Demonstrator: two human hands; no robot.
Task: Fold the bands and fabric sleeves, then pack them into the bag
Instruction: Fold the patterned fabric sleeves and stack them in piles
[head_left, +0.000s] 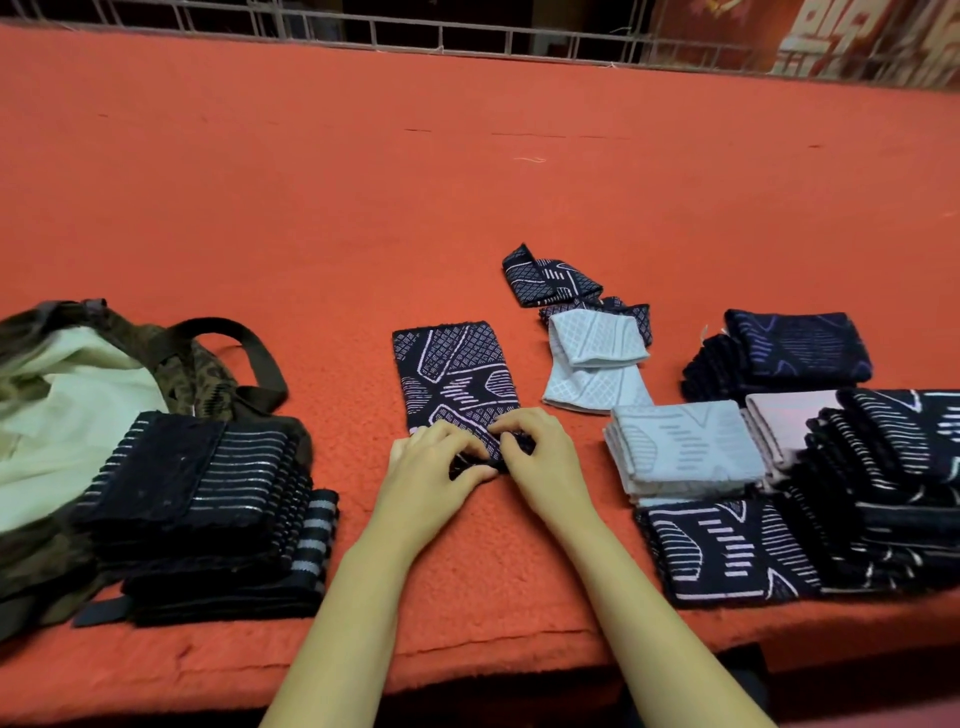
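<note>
A black patterned fabric sleeve (454, 371) lies flat in the middle of the orange surface. My left hand (439, 465) and my right hand (535, 457) both pinch its near end, which is bunched up between the fingers. A camouflage bag (62, 374) with a pale lining lies open at the left. A stack of folded black striped bands (202, 499) rests against the bag's near side. Unfolded sleeves, one black (550, 280) and one light grey (597, 358), lie beyond my right hand.
Folded stacks fill the right side: a grey one (685, 452), a black patterned one (727, 551), a dark blue one (789, 348) and a tall black pile (893, 467). The orange table (363, 182) stretches far back to a metal railing (467, 36).
</note>
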